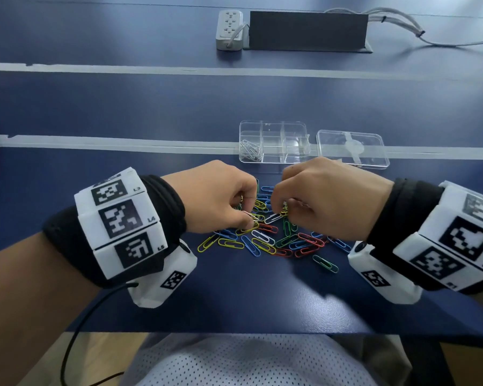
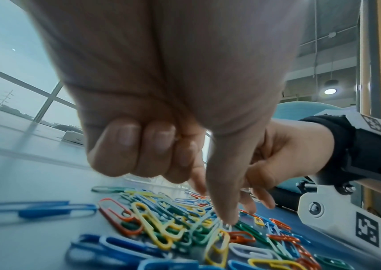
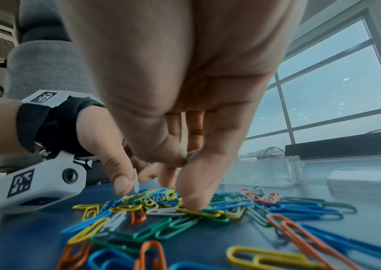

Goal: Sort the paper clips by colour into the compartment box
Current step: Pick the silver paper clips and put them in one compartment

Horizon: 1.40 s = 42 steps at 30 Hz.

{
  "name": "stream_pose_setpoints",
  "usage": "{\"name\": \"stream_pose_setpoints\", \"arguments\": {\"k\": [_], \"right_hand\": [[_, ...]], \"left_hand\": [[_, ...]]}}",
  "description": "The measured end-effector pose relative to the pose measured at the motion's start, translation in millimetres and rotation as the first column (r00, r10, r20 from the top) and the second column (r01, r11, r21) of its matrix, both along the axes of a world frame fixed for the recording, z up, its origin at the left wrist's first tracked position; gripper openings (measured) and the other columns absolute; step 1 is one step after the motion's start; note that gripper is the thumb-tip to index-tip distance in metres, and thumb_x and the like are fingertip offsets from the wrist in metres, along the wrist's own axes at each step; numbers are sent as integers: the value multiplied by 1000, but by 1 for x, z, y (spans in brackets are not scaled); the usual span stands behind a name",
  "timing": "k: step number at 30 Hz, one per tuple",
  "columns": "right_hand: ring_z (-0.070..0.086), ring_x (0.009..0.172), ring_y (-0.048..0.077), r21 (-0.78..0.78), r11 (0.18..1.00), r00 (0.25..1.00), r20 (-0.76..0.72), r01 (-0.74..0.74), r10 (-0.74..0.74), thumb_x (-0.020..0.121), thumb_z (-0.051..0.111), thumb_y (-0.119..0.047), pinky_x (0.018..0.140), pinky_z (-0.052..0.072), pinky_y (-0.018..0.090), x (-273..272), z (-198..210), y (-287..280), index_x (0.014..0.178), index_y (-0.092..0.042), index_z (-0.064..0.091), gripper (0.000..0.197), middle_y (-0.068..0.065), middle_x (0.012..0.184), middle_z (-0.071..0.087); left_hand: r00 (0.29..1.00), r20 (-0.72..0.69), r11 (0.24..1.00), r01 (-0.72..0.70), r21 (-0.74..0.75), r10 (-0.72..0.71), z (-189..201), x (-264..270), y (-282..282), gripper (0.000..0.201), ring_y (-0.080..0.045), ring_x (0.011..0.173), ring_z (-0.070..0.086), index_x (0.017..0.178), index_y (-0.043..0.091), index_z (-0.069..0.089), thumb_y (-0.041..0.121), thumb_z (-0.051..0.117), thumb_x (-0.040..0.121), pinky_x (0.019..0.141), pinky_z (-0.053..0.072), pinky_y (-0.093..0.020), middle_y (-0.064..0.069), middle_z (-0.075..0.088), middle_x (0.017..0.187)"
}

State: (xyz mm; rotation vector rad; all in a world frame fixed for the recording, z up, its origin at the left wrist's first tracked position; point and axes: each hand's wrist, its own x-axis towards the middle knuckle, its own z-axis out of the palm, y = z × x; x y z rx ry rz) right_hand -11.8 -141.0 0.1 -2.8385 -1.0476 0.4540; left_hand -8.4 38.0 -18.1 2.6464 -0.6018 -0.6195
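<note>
I see a dark blue desk (image 1: 123,112) (pale tape stripes (image 1: 95,68) cross it), a power strip (image 1: 229,29) at its far edge, and big windows (image 3: 337,95).

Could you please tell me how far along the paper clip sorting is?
Early. One compartment of the clear compartment box holds white clips; the others look empty. The left hand pinches a white clip, and the right hand reaches into the mixed pile, which remains unsorted.
</note>
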Motion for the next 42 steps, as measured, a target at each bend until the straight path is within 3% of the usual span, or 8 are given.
{"name": "stream_pose_setpoints", "arguments": {"k": [3, 7, 11, 19, 25, 30, 35, 42], "right_hand": [[56, 94, 19, -5, 1000, 999, -20, -25, 25, 84, 45, -17, 78, 44, 28, 1, -2, 5, 104, -27, 69, 32, -3, 100, 62], [57, 99, 20, -60, 996, 998, 12, -60, 61, 88, 41, -19, 73, 34, 22, 2, -7, 10, 107, -28, 67, 33, -2, 105, 60], [58, 99, 23, -120, 990, 996, 34, -75, 79, 90, 46, -27, 72, 39, 26, 2, -9, 12, 107, -23, 67, 28, 0, 101, 56], [62, 94, 29, -162, 985, 997, 38, -62, 69, 86, 50, -29, 79, 53, 35, 4, -12, 15, 98, -16, 70, 27, 7, 98, 65], [61, 87, 29, -147, 988, 998, 42, -43, 49, 81, 51, -28, 73, 53, 35, 4, -11, 16, 87, -12, 70, 25, 9, 92, 66], [62, 88, 30, -123, 992, 1000, 26, -13, 16, 82, 54, -32, 77, 54, 38, 8, -10, 13, 86, -15, 71, 24, 8, 90, 67], [62, 77, 35, -139, 990, 1000, 9, 18, -17, 80, 50, -25, 68, 56, 37, 5, -10, 18, 79, -10, 66, 22, 12, 83, 62], [48, 51, 11, 117, 973, 980, 2, 197, -199, 71, 57, -31, 60, 46, 22, 15, -4, 9, 74, -18, 71, 19, -4, 51, 52]], "left_hand": [[999, 28, 999, -38, -20, 38, -1, 0, 3, 21, -3, 50, 43, 80, 28, 50, 31, 71, 77, 52, 32, -19, 8, 42, 57], [998, 58, 1000, -18, 7, 18, 1, -3, 4, 16, -4, 51, 39, 81, 28, 55, 29, 71, 77, 53, 32, -23, 9, 40, 55], [992, 124, 993, 21, 113, -35, 1, -5, -1, 18, -5, 58, 43, 87, 26, 66, 43, 62, 82, 62, 36, -23, 11, 43, 60], [975, 203, 974, 44, 221, -90, 1, 0, -18, 12, -24, 95, 59, 87, 28, 63, 37, 55, 85, 75, 47, -33, 5, 48, 85], [987, 147, 979, 38, 201, -68, 3, -1, -16, 14, -23, 79, 57, 66, 24, 50, 31, 55, 78, 70, 49, -30, 8, 43, 62], [992, 95, 996, -84, 7, 83, 7, 0, -11, 20, -8, 53, 39, 62, 21, 44, 28, 58, 74, 50, 30, -22, 6, 45, 57], [988, -71, 988, -138, -63, 133, 7, -1, -7, 15, -4, 42, 43, 62, 19, 53, 26, 65, 65, 43, 34, -15, 10, 52, 46], [970, -228, 971, -135, -197, 88, 6, -4, -10, 21, -8, 50, 52, 90, 24, 63, 11, 58, 73, 52, 45, -18, 5, 62, 67]]}}
